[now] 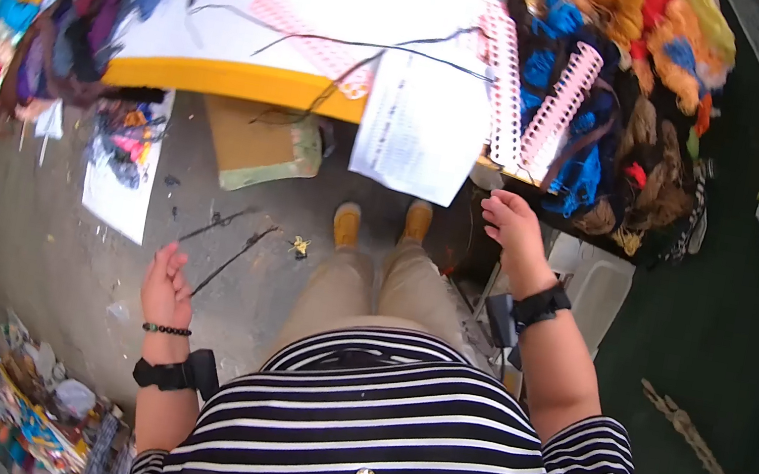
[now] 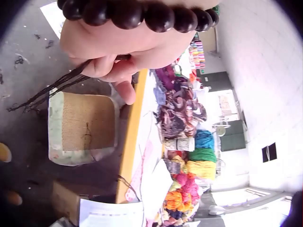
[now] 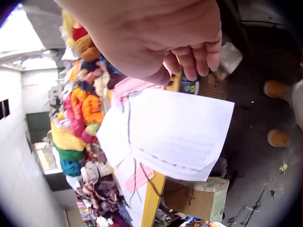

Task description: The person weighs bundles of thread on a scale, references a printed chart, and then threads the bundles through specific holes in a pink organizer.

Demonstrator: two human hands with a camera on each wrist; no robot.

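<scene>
Left hand [image 1: 168, 287] closed, fingers curled round dark threads [image 2: 71, 74] trailing out over the floor [image 1: 107, 277], then yellow-edged table [image 1: 225, 79] with loose black strands across it, printed sheet [image 1: 422, 134] overhanging its edge, and right hand [image 1: 514, 227] near the edge, fingers loosely bent, nothing visibly gripped.

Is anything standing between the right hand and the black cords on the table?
Yes, but low: the left pink perforated strip and part of the printed sheet lie between the right hand and the black cords. Nothing upright shows there.
</scene>
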